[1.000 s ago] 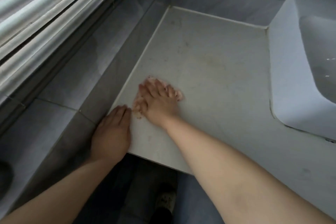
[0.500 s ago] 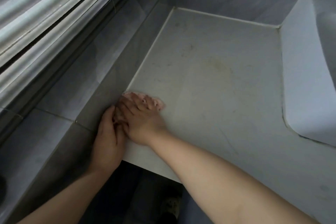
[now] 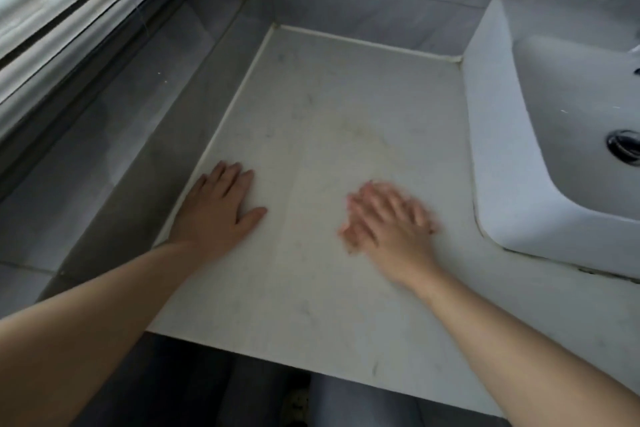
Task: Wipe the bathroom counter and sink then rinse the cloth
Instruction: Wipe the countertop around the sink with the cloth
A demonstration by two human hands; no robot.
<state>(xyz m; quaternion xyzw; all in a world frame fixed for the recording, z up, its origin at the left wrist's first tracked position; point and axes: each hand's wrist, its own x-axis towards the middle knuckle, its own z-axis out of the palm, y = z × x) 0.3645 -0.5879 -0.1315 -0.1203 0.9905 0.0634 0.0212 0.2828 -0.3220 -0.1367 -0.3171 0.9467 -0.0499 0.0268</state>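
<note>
Counter [image 3: 329, 121] bears left hand [image 3: 218, 210] flat at its wall edge, right hand [image 3: 389, 224] flat near sink [image 3: 495, 121].

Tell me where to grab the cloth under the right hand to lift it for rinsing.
I'd bunch the middle of the cloth from above by curling the fingers of the right hand inward. It lies flat on the counter under that hand's spread fingers, with only a blurred pinkish fringe showing at the hand's left edge, so no raised edge offers itself for a side pinch.
</note>
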